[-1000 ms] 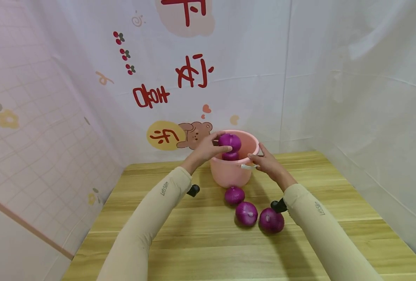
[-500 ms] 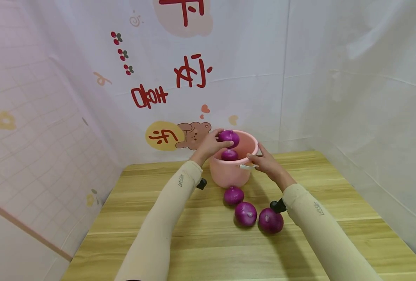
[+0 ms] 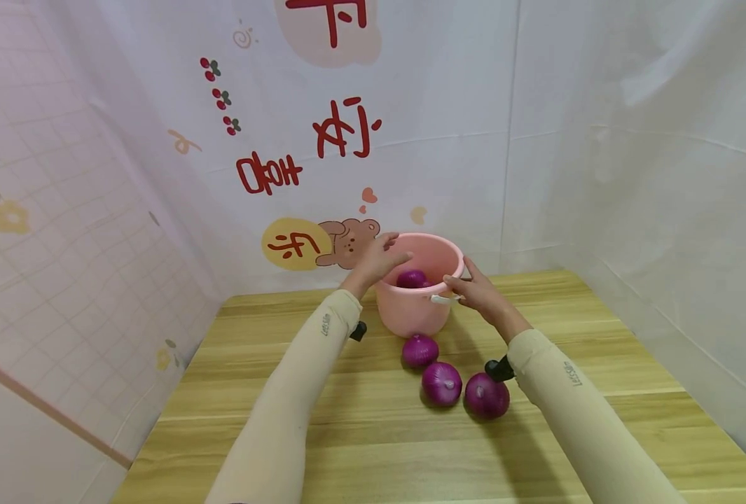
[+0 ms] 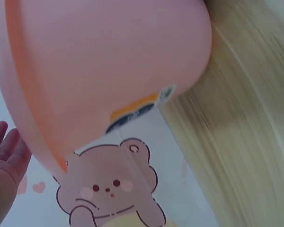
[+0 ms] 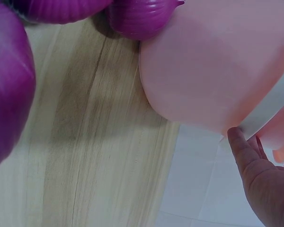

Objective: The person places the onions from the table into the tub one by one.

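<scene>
A pink bucket (image 3: 410,313) stands upright at the back of the wooden table, with purple onions (image 3: 412,278) partly visible inside it. My left hand (image 3: 375,266) is over the bucket's left rim, fingers spread and holding nothing. In the left wrist view, the left fingers (image 4: 12,149) appear beside the rim. My right hand (image 3: 482,294) grips the bucket's right rim beside the white handle (image 3: 443,299). Three more onions lie on the table in front: a near-bucket onion (image 3: 420,350), a middle onion (image 3: 442,383) and a right onion (image 3: 487,396) below my right wrist.
A white printed curtain (image 3: 448,140) hangs close behind the bucket, and a side curtain (image 3: 650,210) borders the table on the right. The wooden tabletop (image 3: 360,434) extends toward me. Black wrist mounts (image 3: 499,369) stick out under my sleeves.
My left hand has let go of the onion it held above the bucket, and that onion has dropped inside. Earlier the left arm shifted slightly right. My right hand stays on the rim.
</scene>
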The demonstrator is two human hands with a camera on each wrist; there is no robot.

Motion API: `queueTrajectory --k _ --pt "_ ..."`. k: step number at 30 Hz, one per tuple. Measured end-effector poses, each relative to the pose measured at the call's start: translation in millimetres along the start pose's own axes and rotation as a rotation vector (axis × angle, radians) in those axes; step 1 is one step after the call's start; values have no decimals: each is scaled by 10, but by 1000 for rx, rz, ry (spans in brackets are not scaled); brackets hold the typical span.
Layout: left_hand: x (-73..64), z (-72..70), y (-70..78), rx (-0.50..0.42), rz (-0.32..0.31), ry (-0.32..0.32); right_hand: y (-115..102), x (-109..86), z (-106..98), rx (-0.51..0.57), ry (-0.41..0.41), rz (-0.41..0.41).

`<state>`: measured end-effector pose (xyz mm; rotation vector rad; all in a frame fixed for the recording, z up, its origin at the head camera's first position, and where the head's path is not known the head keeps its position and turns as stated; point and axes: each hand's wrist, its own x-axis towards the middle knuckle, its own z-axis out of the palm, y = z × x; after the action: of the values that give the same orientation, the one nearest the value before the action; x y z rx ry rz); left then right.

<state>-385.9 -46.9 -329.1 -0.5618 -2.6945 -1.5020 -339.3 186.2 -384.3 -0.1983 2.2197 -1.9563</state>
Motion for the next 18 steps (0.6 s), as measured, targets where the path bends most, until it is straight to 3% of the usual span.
queueTrajectory --k 11,18 --pt "-97 -158 -84 145 5 -2 6 2 8 1 10 -15" --pt "-216 -179 -198 319 55 -36 0 -16 17 -18 8 -12"
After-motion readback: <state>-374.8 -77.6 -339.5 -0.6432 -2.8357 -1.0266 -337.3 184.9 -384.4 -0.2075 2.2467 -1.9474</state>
